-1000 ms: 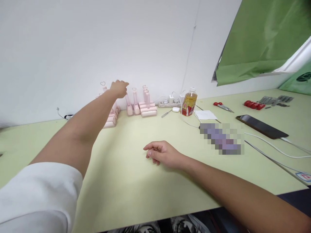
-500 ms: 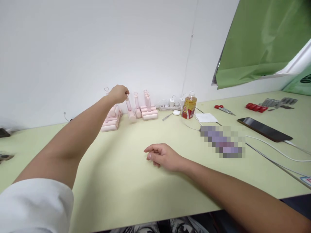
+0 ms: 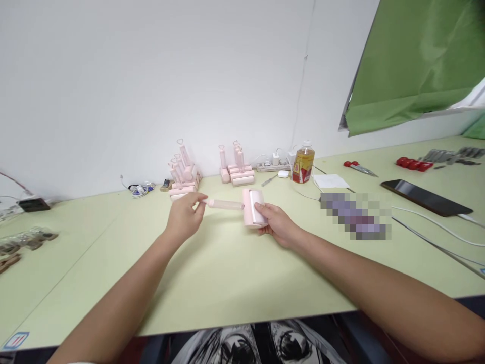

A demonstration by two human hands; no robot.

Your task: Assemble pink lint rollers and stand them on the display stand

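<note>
A pink lint roller [image 3: 227,205] is held sideways above the table in front of me, its pale handle pointing left and its wide head to the right. My left hand [image 3: 185,215] pinches the far end of the handle between thumb and fingers. Around the right side of the roller head, my right hand [image 3: 278,222] is closed, thumb on its pale face. Behind my left hand stands a cluster of similar pink lint rollers [image 3: 184,172] with loops on their upright handles. Another group of rollers [image 3: 242,174] stands by the wall.
A drink bottle [image 3: 303,163] stands near a power strip [image 3: 271,166] with chargers. To the right are a white paper [image 3: 331,181], a phone [image 3: 426,197] on a cable and red-handled tools [image 3: 359,168]. A dark box [image 3: 35,203] and wrapped items [image 3: 28,240] lie left.
My left hand has drawn one lint roller from the row by the wall toward me. My right hand, previously holding nothing, has closed on its head.
</note>
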